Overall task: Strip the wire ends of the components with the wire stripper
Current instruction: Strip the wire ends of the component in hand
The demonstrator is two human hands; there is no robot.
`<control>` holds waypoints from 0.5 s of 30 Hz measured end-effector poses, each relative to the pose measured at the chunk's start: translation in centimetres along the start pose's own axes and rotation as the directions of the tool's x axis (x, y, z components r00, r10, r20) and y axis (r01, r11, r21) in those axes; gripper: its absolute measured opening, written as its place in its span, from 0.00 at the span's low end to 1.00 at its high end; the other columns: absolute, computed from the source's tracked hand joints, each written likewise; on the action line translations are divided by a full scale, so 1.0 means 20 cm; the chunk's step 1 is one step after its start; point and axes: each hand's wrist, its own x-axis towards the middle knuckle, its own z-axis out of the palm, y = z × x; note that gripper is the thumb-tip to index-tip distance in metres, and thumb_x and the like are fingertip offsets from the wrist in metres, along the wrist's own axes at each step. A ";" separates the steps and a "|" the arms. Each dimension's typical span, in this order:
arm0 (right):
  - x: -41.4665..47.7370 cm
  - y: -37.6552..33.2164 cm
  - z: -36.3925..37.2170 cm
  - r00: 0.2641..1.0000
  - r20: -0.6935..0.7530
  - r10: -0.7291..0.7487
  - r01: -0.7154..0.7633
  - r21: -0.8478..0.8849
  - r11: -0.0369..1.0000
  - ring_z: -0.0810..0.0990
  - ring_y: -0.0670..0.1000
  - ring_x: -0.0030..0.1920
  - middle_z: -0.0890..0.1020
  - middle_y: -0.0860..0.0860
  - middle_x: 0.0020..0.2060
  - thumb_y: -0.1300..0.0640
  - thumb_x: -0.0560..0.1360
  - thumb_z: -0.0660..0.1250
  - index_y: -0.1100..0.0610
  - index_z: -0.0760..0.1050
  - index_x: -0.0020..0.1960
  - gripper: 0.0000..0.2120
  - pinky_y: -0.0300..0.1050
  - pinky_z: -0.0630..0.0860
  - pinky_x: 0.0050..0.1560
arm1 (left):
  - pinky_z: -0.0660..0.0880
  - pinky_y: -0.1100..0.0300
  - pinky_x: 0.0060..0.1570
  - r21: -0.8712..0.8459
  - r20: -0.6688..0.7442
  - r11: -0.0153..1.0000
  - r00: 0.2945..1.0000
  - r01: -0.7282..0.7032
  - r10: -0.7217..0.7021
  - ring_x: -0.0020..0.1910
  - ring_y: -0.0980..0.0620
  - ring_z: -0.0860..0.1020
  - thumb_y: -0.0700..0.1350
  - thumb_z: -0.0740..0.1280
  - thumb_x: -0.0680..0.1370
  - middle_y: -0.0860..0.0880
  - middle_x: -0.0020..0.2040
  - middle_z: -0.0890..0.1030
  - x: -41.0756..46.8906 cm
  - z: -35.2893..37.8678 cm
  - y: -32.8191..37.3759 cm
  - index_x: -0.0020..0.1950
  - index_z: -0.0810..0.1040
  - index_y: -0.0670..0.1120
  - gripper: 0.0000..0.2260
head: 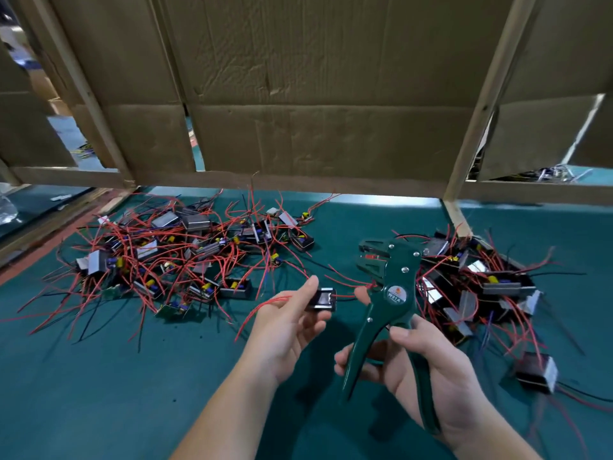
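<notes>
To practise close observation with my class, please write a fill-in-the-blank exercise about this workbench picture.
The right hand grips the wire stripper by its ____ handles.
The left hand holds a small black component with ____ wires.
Behind the pile of components stands a wall of ____.
Missing words: green, red, cardboard.

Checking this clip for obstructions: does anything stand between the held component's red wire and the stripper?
Nothing visible does. The left hand holds the component, the right hand grips the wire stripper, and the red wire runs through open space to the tool, above the green mat.
</notes>
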 end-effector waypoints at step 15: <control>0.00 0.03 0.01 0.999 0.037 0.034 -0.034 0.010 0.999 0.80 0.68 0.39 0.77 0.67 0.42 0.56 0.53 0.79 0.61 0.76 0.64 0.40 0.64 0.77 0.43 | 0.67 0.65 0.22 -0.122 0.130 0.912 0.905 -0.391 0.405 0.23 0.53 0.72 0.46 0.62 0.76 0.50 0.29 0.74 -0.15 0.08 0.30 0.42 0.74 0.48 0.05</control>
